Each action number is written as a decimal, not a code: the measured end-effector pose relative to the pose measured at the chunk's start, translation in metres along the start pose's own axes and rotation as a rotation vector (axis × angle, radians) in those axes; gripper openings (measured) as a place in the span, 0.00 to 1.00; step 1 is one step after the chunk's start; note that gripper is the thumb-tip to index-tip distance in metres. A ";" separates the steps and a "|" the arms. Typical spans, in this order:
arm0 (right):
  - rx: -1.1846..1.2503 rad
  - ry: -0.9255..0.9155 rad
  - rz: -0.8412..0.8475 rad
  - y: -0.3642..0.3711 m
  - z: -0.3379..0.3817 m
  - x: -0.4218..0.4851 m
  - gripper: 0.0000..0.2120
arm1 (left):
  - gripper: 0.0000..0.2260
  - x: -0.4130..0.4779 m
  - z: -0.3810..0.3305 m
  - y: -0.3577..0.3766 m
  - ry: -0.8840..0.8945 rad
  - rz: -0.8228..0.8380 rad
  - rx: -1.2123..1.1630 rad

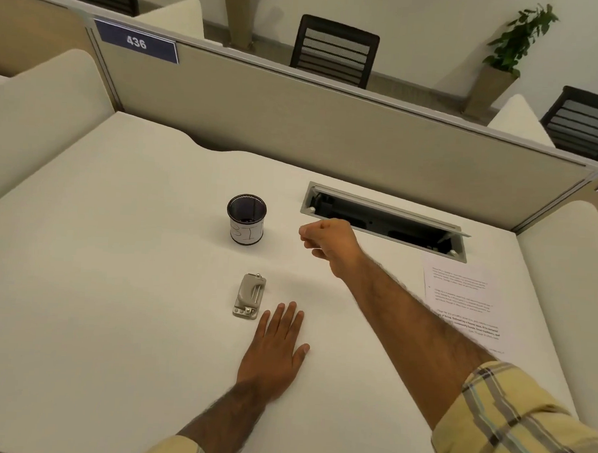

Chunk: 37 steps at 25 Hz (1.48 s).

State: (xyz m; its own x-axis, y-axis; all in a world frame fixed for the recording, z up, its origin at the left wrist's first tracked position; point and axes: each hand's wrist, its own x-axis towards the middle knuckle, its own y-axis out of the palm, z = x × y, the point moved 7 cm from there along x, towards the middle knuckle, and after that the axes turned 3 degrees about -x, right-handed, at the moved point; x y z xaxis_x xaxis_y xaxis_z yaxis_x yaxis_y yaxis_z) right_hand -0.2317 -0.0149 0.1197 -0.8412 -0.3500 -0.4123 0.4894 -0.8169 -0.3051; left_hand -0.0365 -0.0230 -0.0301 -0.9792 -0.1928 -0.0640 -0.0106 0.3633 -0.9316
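The fingers (307,234) of the right hand (327,243) are curled in tight, held just right of the mesh pen cup (246,220) and not touching it. Whether anything tiny is pinched can't be told. The left hand (275,348) is laid flat, fingers straight, on the desk (116,287), just right of the grey hole punch (250,296) but apart from it.

The cup, mid-desk toward the far side, is probably light, stiff and tippy, so it's best taken round its paper-wrapped wall. The punch looks like dense, smooth metal and should be gripped across its base sides.
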 end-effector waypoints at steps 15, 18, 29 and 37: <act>-0.798 -0.369 -0.020 0.112 0.094 0.070 0.06 | 0.29 -0.002 -0.001 -0.018 0.026 -0.058 0.034; -0.983 -0.434 0.002 0.123 0.096 0.070 0.09 | 0.29 -0.001 0.000 -0.015 0.023 -0.051 0.032; -0.951 -0.436 -0.006 0.125 0.100 0.075 0.09 | 0.30 -0.001 0.002 -0.017 0.003 -0.006 0.008; -1.004 -0.456 -0.062 0.129 0.105 0.071 0.10 | 0.30 0.000 0.002 -0.023 -0.004 0.005 -0.009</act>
State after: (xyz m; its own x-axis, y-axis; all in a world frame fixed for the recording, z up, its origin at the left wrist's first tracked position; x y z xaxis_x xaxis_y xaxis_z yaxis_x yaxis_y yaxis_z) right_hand -0.2529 -0.1931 0.1409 -0.7756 -0.6261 -0.0800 0.2342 -0.1677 -0.9576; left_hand -0.0357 -0.0328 -0.0092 -0.9785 -0.1943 -0.0697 -0.0079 0.3727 -0.9279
